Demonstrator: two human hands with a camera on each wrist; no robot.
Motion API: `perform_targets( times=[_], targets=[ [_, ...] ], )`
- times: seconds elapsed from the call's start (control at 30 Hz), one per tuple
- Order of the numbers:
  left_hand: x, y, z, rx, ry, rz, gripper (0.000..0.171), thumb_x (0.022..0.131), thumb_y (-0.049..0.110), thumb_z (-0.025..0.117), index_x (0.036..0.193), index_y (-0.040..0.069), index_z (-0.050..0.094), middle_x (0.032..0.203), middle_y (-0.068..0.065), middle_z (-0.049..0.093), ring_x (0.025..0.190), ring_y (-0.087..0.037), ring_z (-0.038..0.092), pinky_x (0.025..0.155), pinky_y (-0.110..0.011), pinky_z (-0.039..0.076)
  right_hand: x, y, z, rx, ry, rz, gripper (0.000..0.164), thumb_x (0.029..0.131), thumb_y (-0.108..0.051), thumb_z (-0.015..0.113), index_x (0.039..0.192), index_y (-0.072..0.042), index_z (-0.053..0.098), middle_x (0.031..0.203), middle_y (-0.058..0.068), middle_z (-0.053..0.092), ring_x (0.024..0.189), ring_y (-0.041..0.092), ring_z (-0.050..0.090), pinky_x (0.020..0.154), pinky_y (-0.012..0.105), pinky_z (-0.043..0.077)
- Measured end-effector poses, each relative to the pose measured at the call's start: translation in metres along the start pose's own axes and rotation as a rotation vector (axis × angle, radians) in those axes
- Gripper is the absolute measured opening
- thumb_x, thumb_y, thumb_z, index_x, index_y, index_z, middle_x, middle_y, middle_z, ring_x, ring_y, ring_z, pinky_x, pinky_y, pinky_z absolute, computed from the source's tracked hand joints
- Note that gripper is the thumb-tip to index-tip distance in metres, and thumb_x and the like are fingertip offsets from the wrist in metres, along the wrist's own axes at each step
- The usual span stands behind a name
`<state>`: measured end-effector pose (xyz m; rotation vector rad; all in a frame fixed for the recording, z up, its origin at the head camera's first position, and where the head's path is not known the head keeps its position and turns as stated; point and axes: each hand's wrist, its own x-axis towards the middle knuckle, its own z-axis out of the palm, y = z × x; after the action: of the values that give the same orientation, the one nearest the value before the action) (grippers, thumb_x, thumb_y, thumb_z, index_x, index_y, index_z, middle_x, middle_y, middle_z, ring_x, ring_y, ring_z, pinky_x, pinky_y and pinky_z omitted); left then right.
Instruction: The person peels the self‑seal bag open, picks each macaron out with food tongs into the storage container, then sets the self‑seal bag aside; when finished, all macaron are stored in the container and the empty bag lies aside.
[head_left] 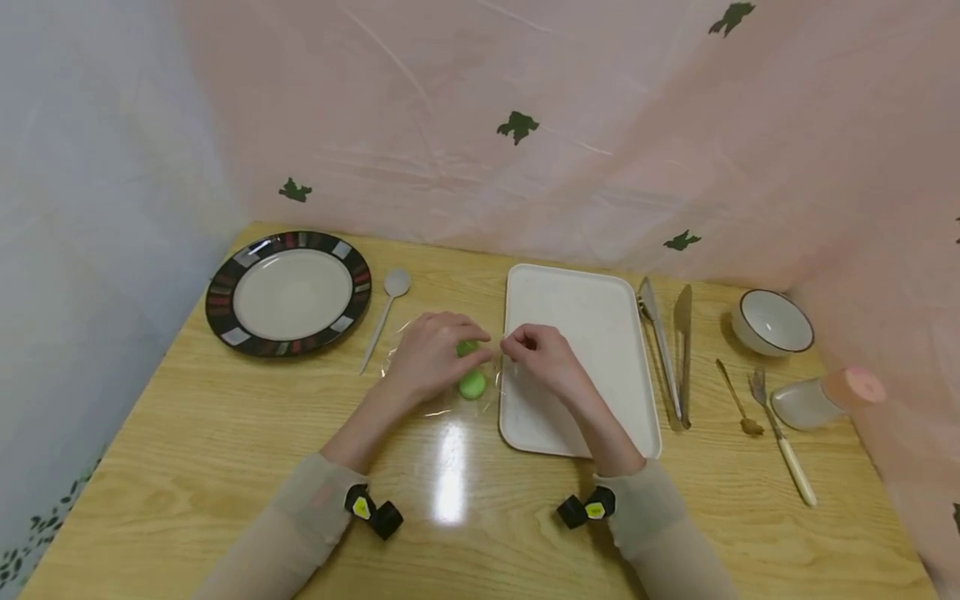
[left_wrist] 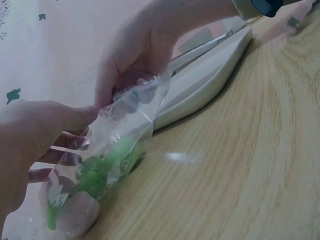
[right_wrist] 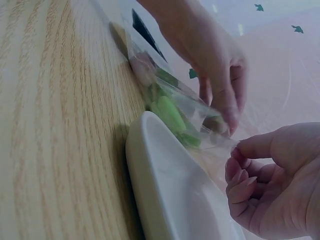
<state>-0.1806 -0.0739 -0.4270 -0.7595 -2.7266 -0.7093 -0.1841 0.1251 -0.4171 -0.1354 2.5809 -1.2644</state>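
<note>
A clear plastic bag [left_wrist: 112, 132] lies between the two hands, with green pieces [head_left: 472, 385] inside it. A pale rounded piece [left_wrist: 80, 212] sits at its lower end in the left wrist view. My left hand [head_left: 431, 354] pinches the bag's upper edge between thumb and fingers, covering much of the bag from above. My right hand [head_left: 547, 358] hangs over the left edge of a white tray [head_left: 577, 312]. Its thumb and index finger pinch the bag's upper edge opposite the left hand, and the other fingers are curled, as the right wrist view shows.
Left of the bag are a grey spoon [head_left: 397, 282] and a dark-rimmed plate [head_left: 292, 292]. Right of the tray lie a knife [head_left: 683, 321], metal tongs [head_left: 660, 333], a small gold spoon [head_left: 750, 426] and a fork [head_left: 787, 458]. A bowl [head_left: 772, 325] and a pink-lidded jar [head_left: 810, 402] are farther right.
</note>
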Motion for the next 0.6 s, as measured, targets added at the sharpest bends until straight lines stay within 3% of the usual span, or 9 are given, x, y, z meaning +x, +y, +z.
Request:
perform_targets(
  times=[0.33,0.6],
  targets=[
    [0.004,-0.001,0.009,-0.023,0.017,-0.023,0.023,0.083,0.04,0.07,0.1,0.025,0.073,0.103,0.008,0.071,0.096,-0.014,0.062,0.087,-0.035,0.049,-0.002,0.0,-0.003,0.02,0.009,-0.034,0.017,0.091,-0.027,0.06,0.086,-0.012,0.066,0.085,0.003,0.064,0.078,0.017,0.053,0.066,0.028,0.044],
    [0.003,-0.005,0.014,-0.004,0.035,-0.045,0.026,0.087,0.043,0.064,0.103,0.025,0.073,0.105,0.007,0.07,0.1,-0.015,0.062,0.09,-0.039,0.047,-0.001,-0.002,-0.004,0.008,-0.002,-0.058,0.015,0.091,-0.024,0.06,0.086,-0.012,0.067,0.085,0.003,0.064,0.076,0.015,0.052,0.065,0.027,0.044]
  ],
)
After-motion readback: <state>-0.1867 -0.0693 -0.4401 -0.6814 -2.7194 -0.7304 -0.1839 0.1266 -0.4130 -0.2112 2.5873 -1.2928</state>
